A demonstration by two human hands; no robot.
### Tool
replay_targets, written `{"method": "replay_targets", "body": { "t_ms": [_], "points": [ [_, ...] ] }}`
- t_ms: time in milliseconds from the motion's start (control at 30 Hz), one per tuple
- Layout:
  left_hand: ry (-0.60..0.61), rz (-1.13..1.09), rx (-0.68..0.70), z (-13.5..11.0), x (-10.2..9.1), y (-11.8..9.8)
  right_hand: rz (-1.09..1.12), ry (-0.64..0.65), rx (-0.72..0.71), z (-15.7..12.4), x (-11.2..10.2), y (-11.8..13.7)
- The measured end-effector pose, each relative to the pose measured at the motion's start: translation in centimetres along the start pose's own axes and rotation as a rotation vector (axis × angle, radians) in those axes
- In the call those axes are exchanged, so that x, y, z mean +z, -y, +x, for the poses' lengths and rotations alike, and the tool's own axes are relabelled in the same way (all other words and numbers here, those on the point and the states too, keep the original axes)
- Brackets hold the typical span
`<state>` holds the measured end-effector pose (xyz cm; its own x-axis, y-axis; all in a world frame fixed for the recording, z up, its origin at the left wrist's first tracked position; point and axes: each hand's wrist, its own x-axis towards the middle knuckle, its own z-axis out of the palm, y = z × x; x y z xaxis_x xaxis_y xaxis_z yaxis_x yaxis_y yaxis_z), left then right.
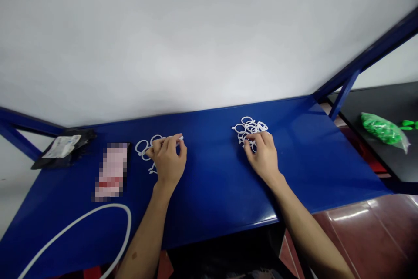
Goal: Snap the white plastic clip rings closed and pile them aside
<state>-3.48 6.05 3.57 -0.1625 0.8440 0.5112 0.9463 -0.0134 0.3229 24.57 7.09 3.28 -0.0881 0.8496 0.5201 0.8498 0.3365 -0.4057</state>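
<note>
My left hand is over the left part of the blue table, thumb and index finger closed on a small white plastic piece. It looks like part of a looped tie; the rest is hidden. Under and beside this hand lies a loose group of white plastic loops with small heads. My right hand reaches into a denser heap of similar white loops. Its thumb and fingers are curled together at the heap's near edge. Whether a loop is between them is hidden.
The blue table backs onto a white wall. At left are a black plastic bag with a label, a blurred pink item and a white cable. A bag of green pieces rests on a dark surface at right.
</note>
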Motion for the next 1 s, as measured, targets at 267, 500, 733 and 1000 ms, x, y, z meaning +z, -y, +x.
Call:
{"method": "replay_targets", "body": {
  "t_ms": [267,500,733,1000],
  "points": [
    [0.285,-0.594,0.106,-1.2,-0.9,-2.8,0.386,0.273,-0.203,-1.9,1.5,3.6],
    [0.630,-0.927,-0.040,-2.0,-0.8,-3.6,0.666,0.419,-0.086,-2.8,2.5,4.3],
    [0.618,-0.971,-0.139,-1.9,-0.6,-3.5,0.568,0.472,-0.098,-2.8,2.8,3.8],
    [0.478,-0.721,-0.093,-1.6,-0.3,-3.0,0.623,0.447,-0.184,-2.5,2.7,3.5]
  ]
}}
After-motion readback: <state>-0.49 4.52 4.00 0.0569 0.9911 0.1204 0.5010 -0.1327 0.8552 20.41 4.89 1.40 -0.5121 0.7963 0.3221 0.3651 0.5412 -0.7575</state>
